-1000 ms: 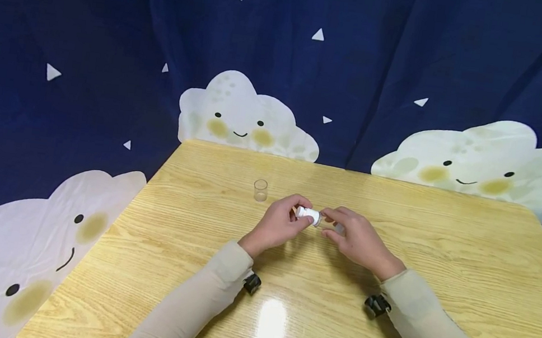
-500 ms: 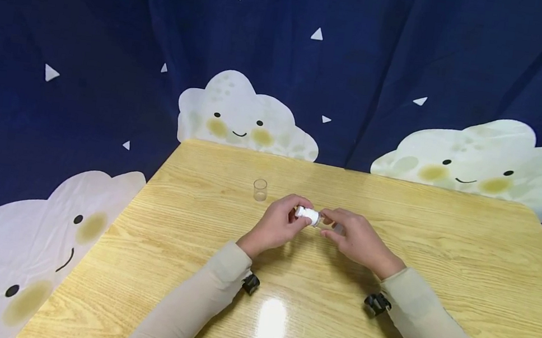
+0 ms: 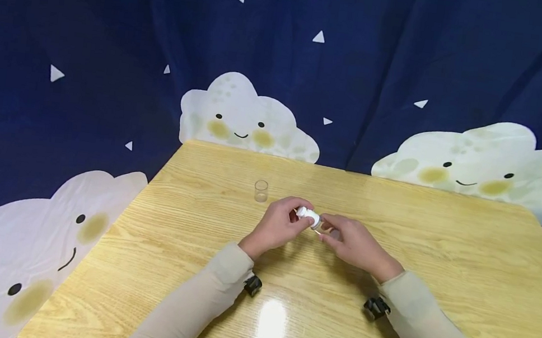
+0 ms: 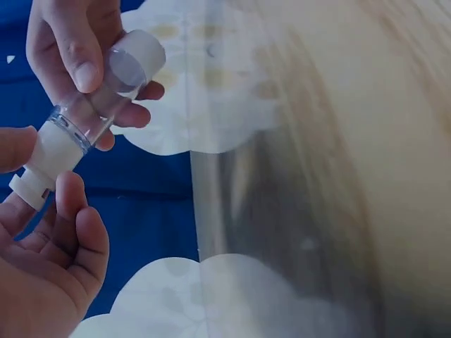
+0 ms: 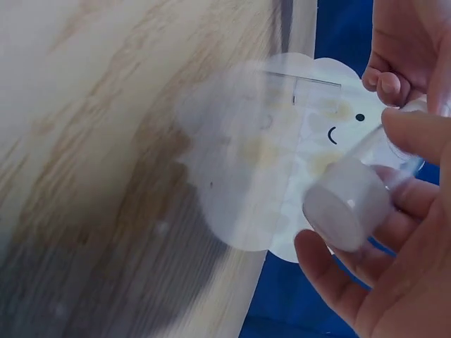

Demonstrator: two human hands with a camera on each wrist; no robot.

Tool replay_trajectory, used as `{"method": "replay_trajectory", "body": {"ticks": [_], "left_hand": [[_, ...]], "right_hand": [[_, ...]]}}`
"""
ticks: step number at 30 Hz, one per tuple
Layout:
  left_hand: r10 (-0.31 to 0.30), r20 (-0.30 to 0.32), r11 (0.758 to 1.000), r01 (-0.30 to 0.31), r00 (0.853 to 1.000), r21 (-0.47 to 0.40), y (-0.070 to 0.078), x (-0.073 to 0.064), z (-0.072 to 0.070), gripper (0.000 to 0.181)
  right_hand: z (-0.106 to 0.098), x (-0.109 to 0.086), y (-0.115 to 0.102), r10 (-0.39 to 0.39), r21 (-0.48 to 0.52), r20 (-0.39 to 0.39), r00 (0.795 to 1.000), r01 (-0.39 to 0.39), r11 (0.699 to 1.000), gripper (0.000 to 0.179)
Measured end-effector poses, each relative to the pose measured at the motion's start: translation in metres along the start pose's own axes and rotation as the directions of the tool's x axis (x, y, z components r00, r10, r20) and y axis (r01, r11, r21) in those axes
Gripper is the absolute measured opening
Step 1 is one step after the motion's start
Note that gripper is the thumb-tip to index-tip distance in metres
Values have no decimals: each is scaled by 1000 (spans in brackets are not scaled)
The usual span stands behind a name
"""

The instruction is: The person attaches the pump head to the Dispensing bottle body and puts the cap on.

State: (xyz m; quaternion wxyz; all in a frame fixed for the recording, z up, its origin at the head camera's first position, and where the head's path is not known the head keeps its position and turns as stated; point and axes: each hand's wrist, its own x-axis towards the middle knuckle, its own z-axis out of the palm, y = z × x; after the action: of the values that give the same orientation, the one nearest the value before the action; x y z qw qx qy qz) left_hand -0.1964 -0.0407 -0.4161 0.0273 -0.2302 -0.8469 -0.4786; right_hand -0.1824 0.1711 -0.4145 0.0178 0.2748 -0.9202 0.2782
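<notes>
Left wrist: clear, white-ended cylinder [image 4: 87, 120]

My head view faces forward and down over my hands [image 3: 278, 226]; both wrist views share them, closer.

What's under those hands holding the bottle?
The wooden table, with faint shadows on it. In the head view, the left hand, right hand and bottle cover a patch of the table, so I can't tell what's there.
</notes>
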Motion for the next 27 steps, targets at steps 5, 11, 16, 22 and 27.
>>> {"method": "replay_trajectory", "body": {"ticks": [5,11,16,22,27], "left_hand": [[-34,-36,999,34,999,-17,8,0,0,27],[-24,-50,1000,25,998,14,15,1,-1,28],[-31,-26,999,32,999,19,20,3,-3,30],[-71,2,997,71,997,-9,18,1,-5,37],[-88,16,996,88,996,-3,14,-3,-9,41]], "right_hand": [[0,-1,-3,-4,-34,-81,997,1,999,43],[0,-1,-7,-35,-85,-152,988,22,996,46],[1,-1,-7,-47,-98,-200,979,28,995,46],[0,1,-6,-52,-56,-247,968,39,998,45],[-2,1,-6,-1,-24,-275,962,-6,1000,41]]}}
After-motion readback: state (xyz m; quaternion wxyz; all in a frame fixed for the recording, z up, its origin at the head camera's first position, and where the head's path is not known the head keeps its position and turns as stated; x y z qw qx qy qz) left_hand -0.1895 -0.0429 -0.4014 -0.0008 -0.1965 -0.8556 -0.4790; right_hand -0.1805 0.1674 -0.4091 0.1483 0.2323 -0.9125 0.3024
